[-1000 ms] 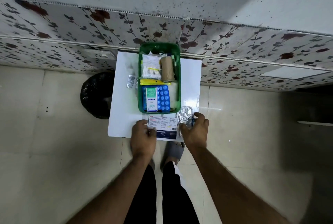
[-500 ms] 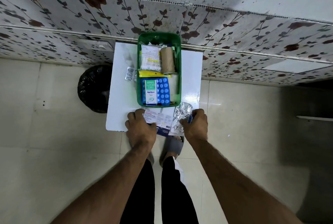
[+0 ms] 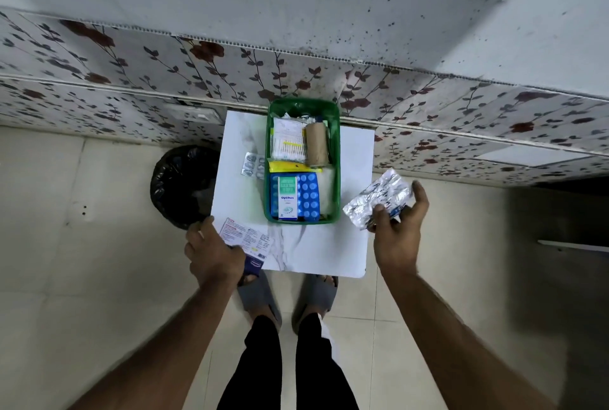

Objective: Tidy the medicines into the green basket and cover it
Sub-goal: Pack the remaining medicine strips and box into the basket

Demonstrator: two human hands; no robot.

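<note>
The green basket (image 3: 336,179) stands on a small white table (image 3: 309,248) against the wall. It holds a blue blister pack (image 3: 308,195), a white and green medicine box (image 3: 287,198), a brown bandage roll (image 3: 317,144), cotton buds and a yellow packet. My left hand (image 3: 214,254) grips a flat white medicine box (image 3: 245,238) over the table's near left corner. My right hand (image 3: 397,228) holds silver foil strips (image 3: 379,200) lifted off the table, right of the basket. One blister strip (image 3: 252,164) lies on the table left of the basket.
A bin lined with a black bag (image 3: 183,187) stands on the floor left of the table. A floral-patterned wall (image 3: 197,80) runs behind. My feet in grey sandals (image 3: 260,294) are at the table's near edge, on beige floor tiles.
Both hands have picked their items up from the table's near edge and moved apart: the left with the flat box to the left, the right with the foil strips up and right.
</note>
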